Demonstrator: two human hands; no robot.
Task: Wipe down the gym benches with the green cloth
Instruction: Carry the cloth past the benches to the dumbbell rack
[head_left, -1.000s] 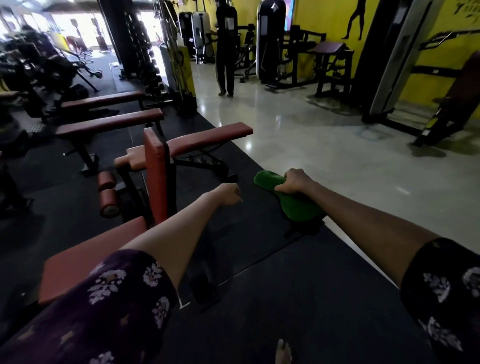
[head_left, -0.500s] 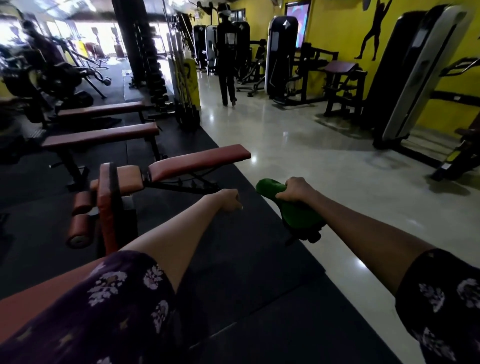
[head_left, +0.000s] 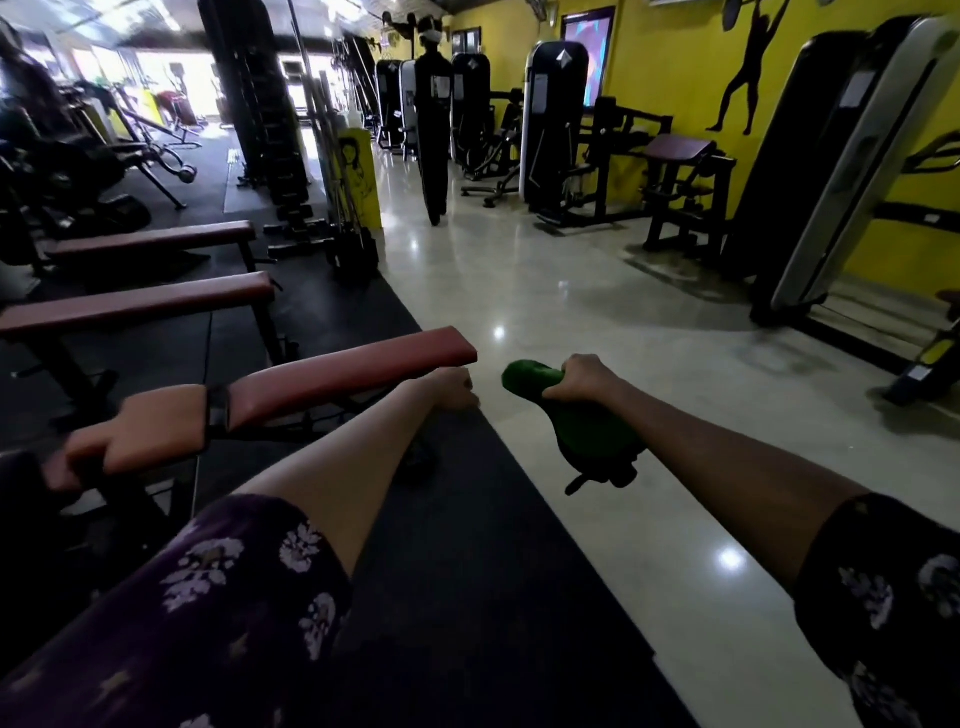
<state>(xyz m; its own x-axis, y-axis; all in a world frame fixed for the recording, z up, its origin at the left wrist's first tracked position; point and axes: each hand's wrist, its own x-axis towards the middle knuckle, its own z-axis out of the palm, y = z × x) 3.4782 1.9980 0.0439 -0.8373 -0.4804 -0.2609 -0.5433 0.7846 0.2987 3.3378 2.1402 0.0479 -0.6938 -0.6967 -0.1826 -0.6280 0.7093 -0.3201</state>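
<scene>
My right hand (head_left: 584, 378) grips the green cloth (head_left: 582, 421), which hangs bunched below the fist over the edge of the pale floor. My left hand (head_left: 454, 389) is held out in front with its fingers curled and nothing in it, just below the end of the nearest red-padded bench (head_left: 353, 371). That bench runs from lower left toward the centre, with a seat pad (head_left: 156, 423) at its near end. Two flat red benches (head_left: 140, 304) (head_left: 150, 241) stand farther back on the left.
Black rubber matting (head_left: 467, 545) lies under the benches; shiny pale floor (head_left: 597, 312) runs up the middle. A person in dark clothes (head_left: 434, 124) stands in that aisle. Weight machines (head_left: 556, 124) line the yellow right wall; a dumbbell rack (head_left: 270, 114) rises at centre left.
The view has swung up and forward along the benches. The upright red pad at the left has dropped out of sight. Both arms stay stretched out, the right hand still gripping the cloth.
</scene>
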